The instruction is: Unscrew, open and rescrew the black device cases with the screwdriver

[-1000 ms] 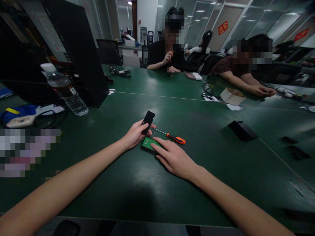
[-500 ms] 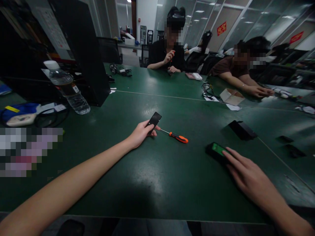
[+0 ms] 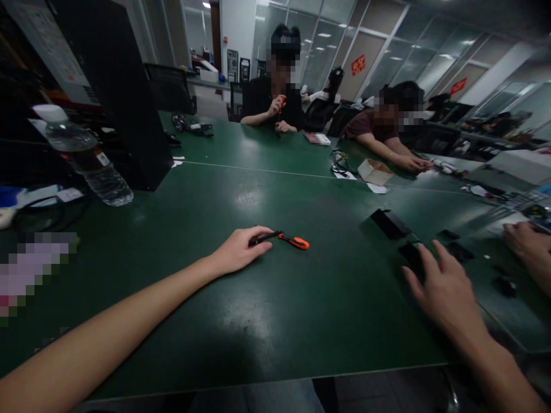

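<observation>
My left hand (image 3: 241, 250) is closed on a flat black piece (image 3: 260, 237) near the middle of the green table. Touching or just behind that piece lies a screwdriver (image 3: 297, 241) with an orange and black handle; its shaft is hidden. My right hand (image 3: 445, 284) is over at the right with its fingers spread. Under and beside its fingertips is a black device (image 3: 411, 254) with a bit of green showing, resting on the table. Whether the fingers still touch it is unclear.
A black open case (image 3: 390, 223) sits beyond my right hand, with small black parts (image 3: 460, 251) beside it. Another person's hand (image 3: 527, 249) is at the right edge. A water bottle (image 3: 88, 160) stands at left by a black cabinet (image 3: 116, 97). Two people sit across.
My right hand has moved right with the black device and its fingers have spread. My left hand has tilted the black piece flatter. Another person's hand has come into view at right.
</observation>
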Tool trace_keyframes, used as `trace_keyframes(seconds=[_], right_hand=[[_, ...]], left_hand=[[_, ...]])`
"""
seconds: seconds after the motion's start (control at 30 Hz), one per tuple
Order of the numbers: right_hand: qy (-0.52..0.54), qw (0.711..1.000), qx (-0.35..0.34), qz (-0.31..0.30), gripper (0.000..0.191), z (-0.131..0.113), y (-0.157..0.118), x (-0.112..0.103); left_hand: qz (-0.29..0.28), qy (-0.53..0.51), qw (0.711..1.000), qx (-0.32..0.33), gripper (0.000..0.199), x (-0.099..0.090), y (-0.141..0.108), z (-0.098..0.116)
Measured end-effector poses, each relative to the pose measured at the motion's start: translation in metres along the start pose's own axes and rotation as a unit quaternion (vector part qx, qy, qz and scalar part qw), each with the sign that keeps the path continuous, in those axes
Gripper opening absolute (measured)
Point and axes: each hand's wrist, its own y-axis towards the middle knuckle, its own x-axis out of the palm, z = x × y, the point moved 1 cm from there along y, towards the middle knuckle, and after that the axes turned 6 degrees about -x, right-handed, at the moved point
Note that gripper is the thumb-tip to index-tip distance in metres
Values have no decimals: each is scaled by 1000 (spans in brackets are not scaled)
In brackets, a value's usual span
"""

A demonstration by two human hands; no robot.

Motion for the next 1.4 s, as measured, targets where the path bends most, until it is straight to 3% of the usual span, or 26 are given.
trace_keyframes(seconds=[0.07, 0.17, 0.33, 0.43, 0.57, 0.7, 0.8, 0.9, 1.0, 1.07, 1.13, 1.23, 1.4], right_hand=[[78, 994, -67, 36, 63, -45, 12, -12], [196, 971, -138, 8, 61, -113, 33, -27], [321, 914, -243, -52, 60, -208, 74, -45], [347, 894, -273, -77, 48, -236, 89, -42], [373, 876, -295, -82, 39, -241, 85, -30], [382, 875, -285, -84, 37, -224, 64, -25], [339, 904, -253, -63, 36, -189, 46, -27], [241, 955, -170, -20, 34, -121, 30, -29], [75, 997, -13, 23, 44, -33, 13, -28], [-25, 996, 72, 40, 54, 17, 1, -27], [-60, 990, 119, 33, 57, 50, -7, -25], [-54, 987, 151, -10, 56, 66, -12, -21], [-10, 987, 153, -47, 55, 54, -6, -10]], left_hand=[[-44, 50, 997, 31, 39, 3, -3, 4], [-81, 111, 989, 55, 48, 6, -7, 8], [-74, 156, 981, 85, 56, 9, -12, 9], [-55, 120, 986, 99, 55, 10, -12, 7], [-61, 92, 990, 82, 49, 11, -12, 6], [-94, 125, 982, 101, 47, 13, -12, 9], [-92, 132, 981, 113, 52, 13, -11, 10], [-79, 130, 982, 108, 51, 12, -10, 9], [-81, 128, 982, 112, 46, 11, -10, 9], [-81, 130, 981, 120, 41, 12, -10, 10], [-80, 133, 979, 129, 36, 12, -10, 10], [-82, 144, 976, 139, 31, 12, -9, 8], [-93, 163, 972, 142, 27, 11, -9, 7]])
